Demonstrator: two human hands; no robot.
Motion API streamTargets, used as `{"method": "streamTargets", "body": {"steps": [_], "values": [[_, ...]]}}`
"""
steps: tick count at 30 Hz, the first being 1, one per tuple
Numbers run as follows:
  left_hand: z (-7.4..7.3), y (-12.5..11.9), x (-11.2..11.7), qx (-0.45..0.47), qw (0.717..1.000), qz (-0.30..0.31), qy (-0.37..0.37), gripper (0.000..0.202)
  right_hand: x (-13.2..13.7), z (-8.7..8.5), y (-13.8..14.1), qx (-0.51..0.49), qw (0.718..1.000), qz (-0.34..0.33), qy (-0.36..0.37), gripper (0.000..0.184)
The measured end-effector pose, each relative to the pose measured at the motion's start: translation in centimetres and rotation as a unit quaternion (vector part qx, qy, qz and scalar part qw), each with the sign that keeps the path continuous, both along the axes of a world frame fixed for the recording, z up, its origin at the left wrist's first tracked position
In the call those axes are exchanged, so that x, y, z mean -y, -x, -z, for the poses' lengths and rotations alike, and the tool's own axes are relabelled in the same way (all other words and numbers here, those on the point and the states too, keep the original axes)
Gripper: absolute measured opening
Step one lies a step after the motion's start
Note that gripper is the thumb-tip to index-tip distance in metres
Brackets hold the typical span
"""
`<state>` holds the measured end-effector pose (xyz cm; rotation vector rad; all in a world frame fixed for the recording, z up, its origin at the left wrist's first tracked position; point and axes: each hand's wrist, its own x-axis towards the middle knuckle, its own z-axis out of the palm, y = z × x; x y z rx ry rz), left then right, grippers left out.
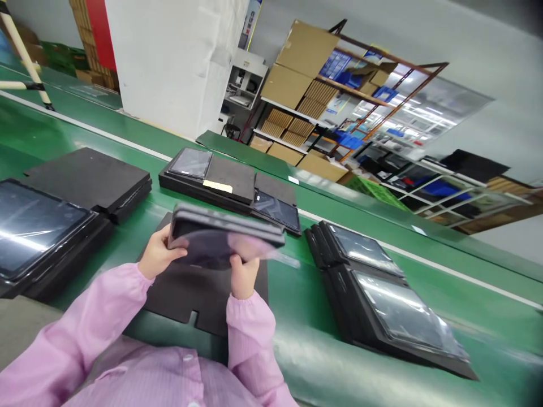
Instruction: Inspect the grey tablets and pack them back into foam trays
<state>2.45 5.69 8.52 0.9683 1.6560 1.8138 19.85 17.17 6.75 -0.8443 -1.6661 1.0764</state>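
Between my two hands a dark flat panel with a glossy, reflective face (207,246) is held up, tilted so its thick grey edge faces away and upward. My left hand (159,251) grips its left end, thumb on the glossy face. On the right part, my right hand (245,271) has its thumb against the face, fingers partly hidden behind the panel. The panel is smeared by motion. Below it a black foam sheet (178,294) with a small notch in its near edge lies on the green work surface (297,299).
Black foam trays with glossy screens lie at the left (38,226) and right (394,305). Behind my hands are more foam pieces (233,175) with screens, one bearing a yellow strip (218,186). Beyond stand a white pillar (169,62) and a shelf with cardboard boxes (305,56).
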Motion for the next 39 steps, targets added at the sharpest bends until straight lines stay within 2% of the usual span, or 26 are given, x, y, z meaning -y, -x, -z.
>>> {"method": "streamTargets", "body": {"steps": [3, 5, 7, 9, 11, 14, 17, 19, 20, 23, 25, 27, 30, 34, 39], "values": [[1.6, 0.4, -1.2, -0.018, 0.999, -0.023, -0.014, 0.059, 0.5, -0.7, -0.2, -0.005, 1.000, 0.004, -0.022, 0.023], [2.4, 0.3, -1.1, -0.024, 0.999, -0.032, -0.020, 0.059, 0.7, -1.1, -0.3, -0.003, 1.000, -0.003, -0.029, 0.020], [2.6, -0.3, -0.5, -0.034, 0.996, -0.071, -0.048, 0.062, 0.8, -1.7, -0.6, 0.001, 0.999, -0.023, -0.035, 0.018], [2.1, -1.7, 0.2, -0.036, 0.986, -0.139, -0.091, 0.062, 1.0, -2.4, -1.0, 0.005, 0.998, -0.055, -0.041, 0.019], [0.8, -3.4, 0.4, -0.020, 0.970, -0.202, -0.136, 0.053, 1.4, -3.0, -1.2, -0.019, 0.995, -0.084, -0.053, 0.024], [-1.9, -5.2, -0.5, 0.007, 0.953, -0.225, -0.201, 0.036, 2.8, -3.1, -1.1, -0.095, 0.988, -0.069, -0.096, 0.030], [-4.8, -5.1, -3.0, -0.032, 0.935, -0.171, -0.310, 0.035, 4.8, -2.6, -0.5, -0.149, 0.976, -0.034, -0.152, 0.028], [-6.3, -4.2, -5.2, -0.075, 0.921, -0.092, -0.371, 0.039, 5.9, -2.5, -0.2, -0.129, 0.974, -0.049, -0.182, 0.027], [-6.8, -3.6, -6.4, -0.093, 0.918, -0.031, -0.383, 0.041, 6.3, -2.5, -0.2, -0.101, 0.974, -0.067, -0.192, 0.033], [-7.4, -2.3, -9.7, -0.107, 0.917, 0.142, -0.356, 0.046, 6.5, -3.5, -0.8, -0.028, 0.976, -0.135, -0.168, 0.069], [-7.5, -1.9, -11.3, -0.098, 0.921, 0.186, -0.328, 0.047, 6.0, -4.7, -1.6, -0.016, 0.975, -0.194, -0.107, 0.085], [-7.5, -1.9, -12.2, -0.091, 0.924, 0.196, -0.315, 0.048, 5.2, -6.2, -2.6, -0.017, 0.967, -0.247, -0.054, 0.089], [-7.6, -2.1, -12.4, -0.086, 0.919, 0.227, -0.311, 0.049, 4.1, -8.2, -3.6, -0.024, 0.964, -0.265, -0.018, 0.073], [-7.7, -2.5, -12.1, -0.080, 0.911, 0.263, -0.308, 0.049, 3.2, -9.7, -3.5, -0.040, 0.978, -0.204, 0.003, 0.034], [-7.6, -2.8, -12.4, -0.093, 0.912, 0.270, -0.294, 0.049, 2.7, -10.3, -3.2, -0.035, 0.985, -0.165, 0.019, 0.024]]}}
